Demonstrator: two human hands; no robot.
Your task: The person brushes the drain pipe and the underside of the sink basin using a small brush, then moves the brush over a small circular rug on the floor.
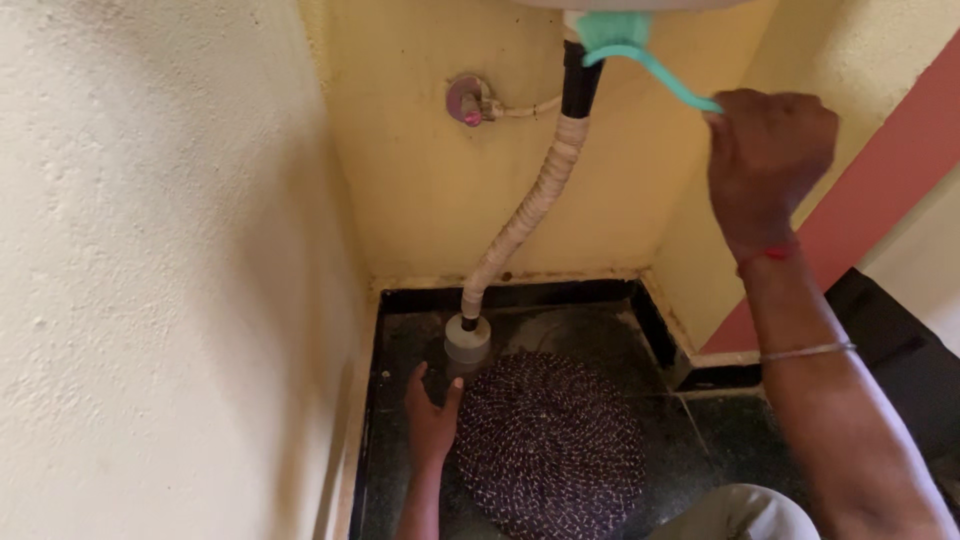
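At the top of the frame, right of centre, a green tool wraps the black fitting under a basin edge, its handle slanting down to the right. The right hand has its grip closed on the end of that handle. From the fitting a ribbed hose curves down to a grey collar on the dark floor, near the bottom centre. The left hand lies flat on the floor just beside the collar, fingers spread, holding nothing. A round woven mat lies right of that hand, touching it. A wall valve with a thin tube sits left of the fitting on the yellow wall. A knee shows at the bottom edge.
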